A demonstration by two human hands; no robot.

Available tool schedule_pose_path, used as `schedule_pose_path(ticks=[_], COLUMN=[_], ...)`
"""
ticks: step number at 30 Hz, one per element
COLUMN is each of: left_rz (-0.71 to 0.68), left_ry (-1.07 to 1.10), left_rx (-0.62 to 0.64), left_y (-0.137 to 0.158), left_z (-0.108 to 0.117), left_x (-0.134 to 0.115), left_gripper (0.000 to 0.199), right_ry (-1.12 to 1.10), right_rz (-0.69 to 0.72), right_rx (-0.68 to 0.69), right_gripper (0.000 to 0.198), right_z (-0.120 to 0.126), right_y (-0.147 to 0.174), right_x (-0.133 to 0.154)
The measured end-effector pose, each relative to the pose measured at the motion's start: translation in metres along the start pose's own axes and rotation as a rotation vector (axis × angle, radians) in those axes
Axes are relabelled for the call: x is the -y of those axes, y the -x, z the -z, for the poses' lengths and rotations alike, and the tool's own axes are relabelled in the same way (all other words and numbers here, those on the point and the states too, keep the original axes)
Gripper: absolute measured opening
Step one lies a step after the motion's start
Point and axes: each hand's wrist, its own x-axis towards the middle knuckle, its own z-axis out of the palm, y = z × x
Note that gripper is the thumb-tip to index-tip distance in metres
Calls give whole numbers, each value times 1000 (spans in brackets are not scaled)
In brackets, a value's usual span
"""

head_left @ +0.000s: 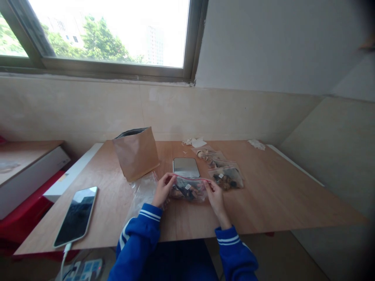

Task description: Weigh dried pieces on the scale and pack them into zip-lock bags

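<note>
Zip bag (187,190): filled with dark pieces, lying on the bench (263,203) right in front of the person, its pink seal stretched flat.
Left hand (163,190): pinching the seal's left end.
Right hand (215,195): pinching the right end.
Scale (185,167): just behind.
Filled bags (224,176): set to the right.
Paper bag (137,153): upright, open, back left.
Phone (76,215): far left.

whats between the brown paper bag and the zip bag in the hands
In the head view, crumpled clear plastic lies on the wooden table between the brown paper bag and the zip bag, beside the left hand.
</note>
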Motion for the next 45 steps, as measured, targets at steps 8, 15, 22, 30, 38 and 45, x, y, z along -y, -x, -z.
schedule_pose_path(ticks=[8,15,22,30,38,45], left_rz=[105,259,275,72,16,57], left_ry=[128,209,120,-61,-128,-40], left_rx=[-203,-199,-222,-240,-233,-133], left_y=[5,9,12,14,13,13], left_z=[4,4,4,4,7,6], left_x=[16,19,11,14,23,22], left_gripper=[37,46,47,35,35,34], right_ry=[-71,152,173,223,157,64], right_rz=[1,132,118,185,188,127], right_rx=[-131,-256,-236,-268,-278,-247], right_gripper=[53,50,45,38,37,37], right_z=[-11,-8,-11,-10,-14,-14], right_y=[-19,-14,-8,-4,-4,-3], right_x=[-15,-29,-34,-33,-40,-39])
